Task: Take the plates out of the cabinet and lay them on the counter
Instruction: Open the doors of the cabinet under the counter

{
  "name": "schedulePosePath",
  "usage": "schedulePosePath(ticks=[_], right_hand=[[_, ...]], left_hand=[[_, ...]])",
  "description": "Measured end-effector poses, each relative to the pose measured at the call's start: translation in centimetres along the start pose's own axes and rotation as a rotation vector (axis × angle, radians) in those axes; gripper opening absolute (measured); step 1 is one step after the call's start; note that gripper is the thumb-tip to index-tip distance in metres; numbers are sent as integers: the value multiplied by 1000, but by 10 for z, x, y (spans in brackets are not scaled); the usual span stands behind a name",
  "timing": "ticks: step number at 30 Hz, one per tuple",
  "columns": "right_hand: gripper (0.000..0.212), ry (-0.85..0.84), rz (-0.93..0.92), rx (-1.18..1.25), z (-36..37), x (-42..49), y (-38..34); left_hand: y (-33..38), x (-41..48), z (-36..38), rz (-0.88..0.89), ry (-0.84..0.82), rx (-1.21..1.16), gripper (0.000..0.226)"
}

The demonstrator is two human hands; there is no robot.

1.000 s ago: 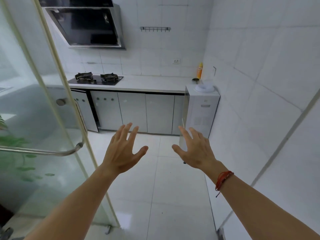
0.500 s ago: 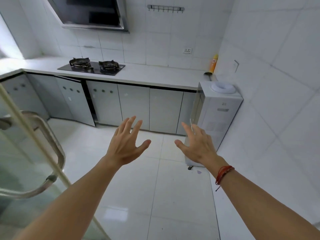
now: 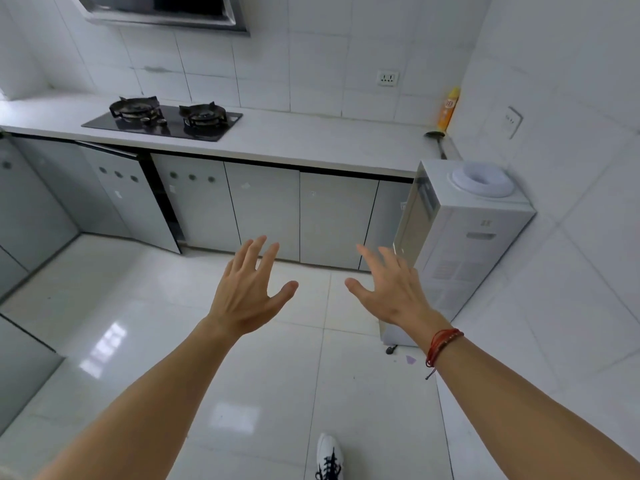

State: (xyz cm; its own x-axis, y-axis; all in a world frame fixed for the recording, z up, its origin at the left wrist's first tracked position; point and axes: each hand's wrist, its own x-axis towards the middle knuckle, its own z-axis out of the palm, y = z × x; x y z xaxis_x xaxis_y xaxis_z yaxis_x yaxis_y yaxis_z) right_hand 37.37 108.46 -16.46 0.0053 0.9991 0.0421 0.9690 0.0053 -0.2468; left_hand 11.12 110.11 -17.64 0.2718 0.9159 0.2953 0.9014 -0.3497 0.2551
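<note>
While left hand and right hand are hovering empty, spread, before the cabinet, unseen plates: likely brittle, slick, so grip rims.

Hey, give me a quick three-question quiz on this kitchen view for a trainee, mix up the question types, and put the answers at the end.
1. True or false: the left hand is holding a plate.
2. What stands at the right end of the counter? A) a yellow bottle B) a kettle C) a rice cooker
3. How many burners does the hob have?
Key: 1 false; 2 A; 3 two.
</note>
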Motion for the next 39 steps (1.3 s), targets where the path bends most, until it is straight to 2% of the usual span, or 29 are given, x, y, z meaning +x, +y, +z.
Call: schedulePosePath(ticks=[12, 19, 26, 39], right_hand=[[76, -71, -14, 3, 20, 210, 35], [75, -115, -22, -1, 23, 301, 42], [77, -149, 3, 11, 49, 380, 38], [77, -206, 115, -17, 95, 551, -7]], left_hand=[[-51, 182, 53, -94, -58, 49, 83], [-80, 261, 73, -110, -86, 75, 83], [-123, 333, 108, -93, -123, 74, 84], [-245, 486, 172, -69, -238, -3, 84]])
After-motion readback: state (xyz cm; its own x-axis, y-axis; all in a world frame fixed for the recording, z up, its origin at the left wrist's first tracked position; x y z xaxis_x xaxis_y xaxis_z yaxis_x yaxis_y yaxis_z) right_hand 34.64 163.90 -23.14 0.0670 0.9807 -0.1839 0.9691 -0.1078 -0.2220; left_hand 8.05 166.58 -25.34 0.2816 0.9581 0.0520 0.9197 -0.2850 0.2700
